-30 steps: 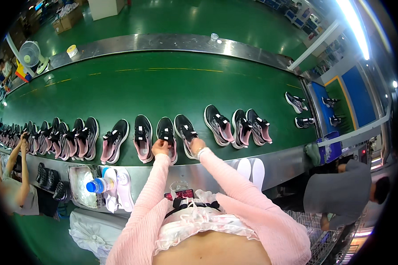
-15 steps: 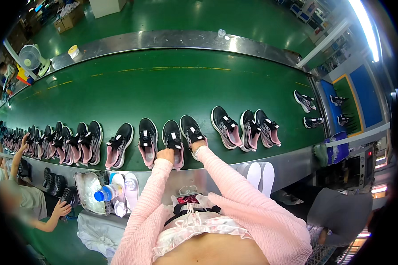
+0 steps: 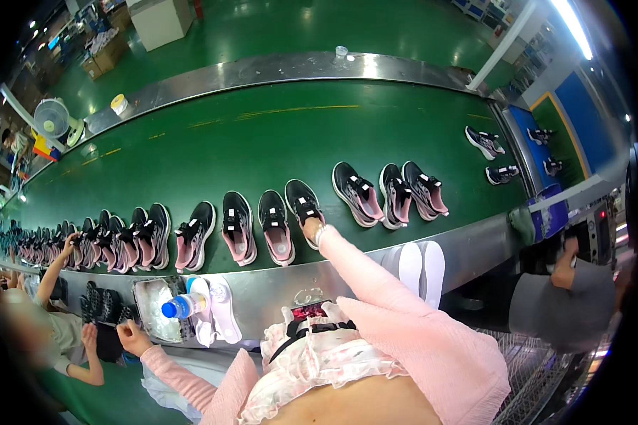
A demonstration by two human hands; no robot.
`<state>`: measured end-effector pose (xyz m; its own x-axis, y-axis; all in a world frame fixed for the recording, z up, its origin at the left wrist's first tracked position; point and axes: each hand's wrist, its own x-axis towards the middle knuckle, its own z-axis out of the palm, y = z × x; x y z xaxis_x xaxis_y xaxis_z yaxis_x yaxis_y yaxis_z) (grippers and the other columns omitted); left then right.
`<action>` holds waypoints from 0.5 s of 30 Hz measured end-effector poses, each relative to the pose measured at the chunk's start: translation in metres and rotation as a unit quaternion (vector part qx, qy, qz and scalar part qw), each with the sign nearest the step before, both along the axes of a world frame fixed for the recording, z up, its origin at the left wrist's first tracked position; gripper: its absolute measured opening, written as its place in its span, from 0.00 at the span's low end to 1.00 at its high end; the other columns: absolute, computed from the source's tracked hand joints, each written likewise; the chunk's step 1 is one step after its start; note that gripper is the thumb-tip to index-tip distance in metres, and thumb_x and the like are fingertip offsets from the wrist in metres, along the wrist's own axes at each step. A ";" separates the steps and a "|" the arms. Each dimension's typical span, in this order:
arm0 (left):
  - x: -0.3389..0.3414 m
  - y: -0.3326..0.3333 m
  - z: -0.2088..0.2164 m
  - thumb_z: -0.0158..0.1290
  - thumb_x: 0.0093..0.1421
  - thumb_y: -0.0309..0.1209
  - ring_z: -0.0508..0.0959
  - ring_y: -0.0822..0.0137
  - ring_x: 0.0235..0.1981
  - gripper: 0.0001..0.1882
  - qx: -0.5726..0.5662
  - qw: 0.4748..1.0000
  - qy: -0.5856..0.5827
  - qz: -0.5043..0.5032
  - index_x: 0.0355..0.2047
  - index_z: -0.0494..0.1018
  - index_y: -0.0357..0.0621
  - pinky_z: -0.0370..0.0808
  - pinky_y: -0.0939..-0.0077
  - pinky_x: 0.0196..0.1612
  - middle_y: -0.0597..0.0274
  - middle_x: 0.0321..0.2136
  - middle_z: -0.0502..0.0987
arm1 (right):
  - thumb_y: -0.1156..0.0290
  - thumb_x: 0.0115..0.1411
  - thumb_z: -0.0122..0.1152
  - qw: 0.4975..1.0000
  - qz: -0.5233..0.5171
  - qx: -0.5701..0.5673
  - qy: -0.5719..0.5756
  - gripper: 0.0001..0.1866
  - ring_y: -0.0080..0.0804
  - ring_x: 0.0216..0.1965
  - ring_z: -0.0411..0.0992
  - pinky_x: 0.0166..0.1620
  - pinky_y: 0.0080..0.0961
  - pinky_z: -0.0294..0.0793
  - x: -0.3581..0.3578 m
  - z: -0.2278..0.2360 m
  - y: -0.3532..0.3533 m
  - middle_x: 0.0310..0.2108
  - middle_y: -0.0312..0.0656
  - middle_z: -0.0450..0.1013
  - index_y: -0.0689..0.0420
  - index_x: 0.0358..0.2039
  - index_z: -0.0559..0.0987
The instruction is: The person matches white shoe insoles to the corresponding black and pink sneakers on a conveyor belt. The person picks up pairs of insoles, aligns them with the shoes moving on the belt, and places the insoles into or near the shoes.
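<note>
Item: left hand (image 3: 131, 337), fingers curling loosely by the dark insoles (image 3: 106, 306) under the bench (image 3: 475, 248). Right hand (image 3: 312, 228) is resting on a black-and-pink shoe (image 3: 303, 205); grip hidden. I am judging alignment underway; next: square it beside its mate (image 3: 275, 225).

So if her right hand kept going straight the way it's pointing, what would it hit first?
The right hand already rests at the heel of a black and pink sneaker; going on, it would probably push into that shoe, with bare green conveyor belt beyond.
</note>
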<state>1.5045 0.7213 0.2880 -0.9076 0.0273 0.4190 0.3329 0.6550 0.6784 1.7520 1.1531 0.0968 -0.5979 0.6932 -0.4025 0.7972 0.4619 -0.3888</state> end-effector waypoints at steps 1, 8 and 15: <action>-0.009 -0.024 -0.014 0.49 0.45 0.26 0.59 0.75 0.14 0.11 0.002 0.999 -0.024 0.027 0.15 0.58 0.38 0.61 0.79 0.20 0.66 0.12 0.60 | 0.64 0.54 0.42 0.991 -0.099 -0.085 0.011 0.16 0.45 0.39 0.66 0.40 0.32 0.67 -0.003 0.010 -0.013 0.43 0.57 0.62 0.61 0.37 0.71; -0.076 -0.107 -0.100 0.54 0.43 0.28 0.70 0.62 0.29 0.14 -0.302 0.943 -0.143 0.004 0.30 0.68 0.36 0.67 0.73 0.36 0.54 0.28 0.71 | 0.74 0.47 0.42 0.994 0.059 0.089 0.034 0.12 0.47 0.34 0.66 0.38 0.36 0.65 0.053 -0.011 -0.055 0.32 0.56 0.67 0.63 0.30 0.72; 0.130 0.157 0.005 0.47 0.47 0.26 0.69 0.63 0.28 0.07 0.076 0.959 -0.010 -0.274 0.28 0.69 0.38 0.66 0.72 0.35 0.58 0.26 0.70 | 0.71 0.50 0.42 0.958 -0.198 0.081 0.191 0.13 0.49 0.34 0.66 0.38 0.35 0.65 0.072 0.004 -0.030 0.32 0.55 0.68 0.64 0.33 0.71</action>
